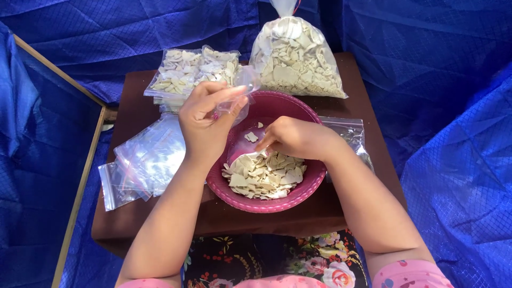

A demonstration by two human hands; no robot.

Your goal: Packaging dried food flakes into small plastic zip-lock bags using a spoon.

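Head view, looking down at a small brown table (133, 90) with blue quilted sheeting all around it.

Left hand (205, 120) is raised over the left rim of the pink bowl (298, 194), fingers pinched together on the mouth of a small clear bag (244, 85). The bag hangs between the fingers and the bowl (looks limp; whether anything is in it, cannot tell).

Right hand (293, 137) is down inside the bowl, fingers curled and closed on the pale chips (264, 176). The fingertips are touching the top of the heap; how many pieces are in the grip is hidden by the knuckles.

The chips are flat, broken, off-white pieces piled in the near half of the bowl, with a few stray ones on the far inner wall. The bowl sits mid-table, just in front of the person.

Behind the bowl stands a big tied bag of chips (296, 58), upright and full, touching the far rim area. To its left, a flat filled packet (189, 72) lies on the table's far-left corner.

A stack of empty clear bags (144, 160) fans out at the left, hanging over the table edge, just beside the left forearm. One more clear bag (349, 133) lies flat at the right of the bowl, partly under the right wrist.

Floral fabric (256, 261) shows at the bottom, on the person's lap.
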